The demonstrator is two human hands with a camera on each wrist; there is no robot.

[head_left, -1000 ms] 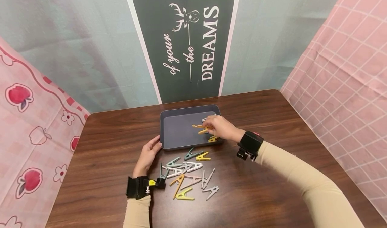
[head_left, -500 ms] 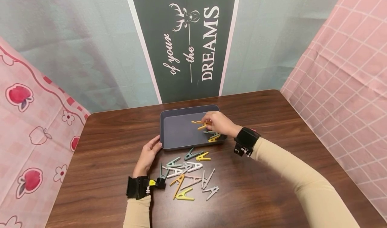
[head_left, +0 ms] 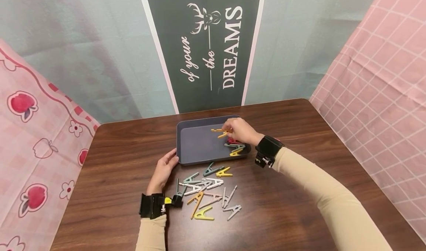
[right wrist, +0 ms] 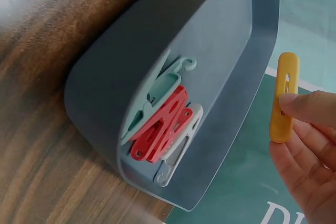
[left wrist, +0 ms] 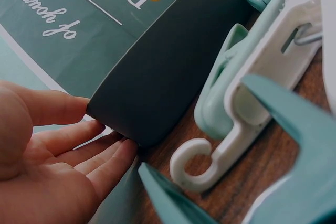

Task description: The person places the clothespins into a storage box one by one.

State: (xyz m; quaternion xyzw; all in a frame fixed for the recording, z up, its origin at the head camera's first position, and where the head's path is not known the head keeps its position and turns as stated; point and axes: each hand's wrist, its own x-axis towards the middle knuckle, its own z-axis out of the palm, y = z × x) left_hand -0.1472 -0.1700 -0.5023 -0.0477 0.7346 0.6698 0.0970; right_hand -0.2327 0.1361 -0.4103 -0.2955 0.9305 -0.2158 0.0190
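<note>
My right hand (head_left: 242, 129) pinches an orange-yellow clothespin (right wrist: 285, 72) between thumb and fingers, above the right side of the grey tray (head_left: 194, 147). Below that hand, along the tray's right end, lie a red clothespin (head_left: 234, 141), a grey-green one (head_left: 229, 145) and a yellow one (head_left: 236, 153). The right wrist view also shows a whitish clothespin (right wrist: 170, 169) beside the red. At the tray's front left corner rests my left hand (head_left: 164, 168), its fingers fairly straight, thumb tip at the rim and fingertips low against the wall.
In front of the tray, several clothespins lie loosely grouped on the brown wooden table (head_left: 286, 191), among them a dark green one (head_left: 210, 169), a yellow one (head_left: 224, 172) and an orange one (head_left: 198, 203). Behind the table hangs a printed curtain (head_left: 213, 58).
My right hand has shifted slightly toward the tray's back with the orange-yellow clothespin, uncovering the grey-green and red clothespins at the right end. The left hand stays at the corner.
</note>
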